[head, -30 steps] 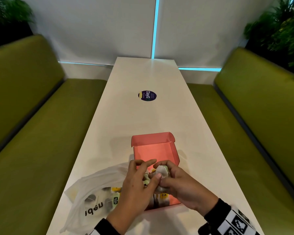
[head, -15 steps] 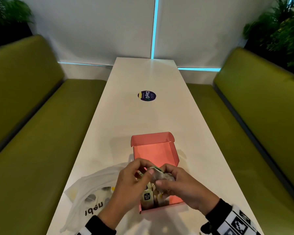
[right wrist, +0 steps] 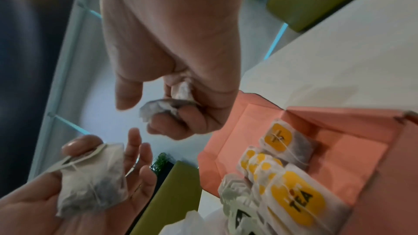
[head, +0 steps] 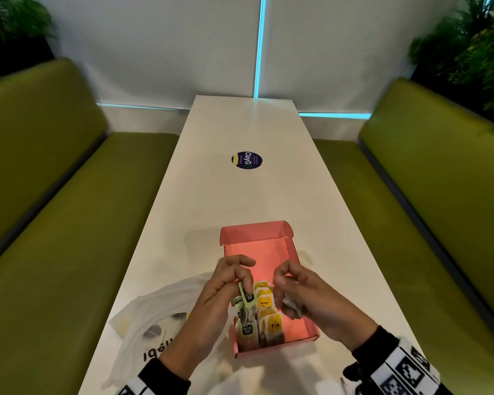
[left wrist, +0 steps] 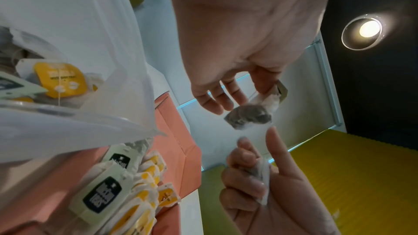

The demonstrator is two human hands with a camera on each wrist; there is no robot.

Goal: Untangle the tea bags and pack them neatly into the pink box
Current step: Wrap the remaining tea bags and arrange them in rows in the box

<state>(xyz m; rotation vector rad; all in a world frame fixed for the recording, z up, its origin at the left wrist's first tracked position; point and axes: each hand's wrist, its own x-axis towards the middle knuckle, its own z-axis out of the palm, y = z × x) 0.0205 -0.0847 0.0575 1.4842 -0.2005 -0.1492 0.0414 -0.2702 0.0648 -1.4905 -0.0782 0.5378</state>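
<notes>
Head view: a long white worktop [head: 211, 201] runs to a white wall with two lit blue strips. It has two olive-green upholstered benches [head: 54, 223], one on each side, and leafy plants in both far corners. One open pink cardboard box [head: 257, 248] lies at the near end. One round dark sticker [head: 246, 160] sits well beyond the box, and one crumpled white plastic bag [head: 154, 317] lies just left of it. Both hands hang over the box, apart from each other, and hide part of its contents. The left hand [head: 220, 297] pinches a green-tagged tea bag [head: 247, 297]. The right hand [head: 305, 295] is curled round a crumpled tea bag [head: 291, 305].

Left wrist view: two pale green tags with dark labels [left wrist: 103, 192] stand in the box beside a row of yellow-tagged tea bags [left wrist: 147, 176]. The plastic bag, left of the box, covers part of the row and holds more tea bags, their number unclear. One round ceiling lamp [left wrist: 368, 29] glows overhead.

Right wrist view: five yellow tags show in the box. The right hand's fingers [right wrist: 181, 119] clamp the crumpled tea bag left of the box. The left hand's thumb [right wrist: 81, 144] presses its tea bag against the palm.
</notes>
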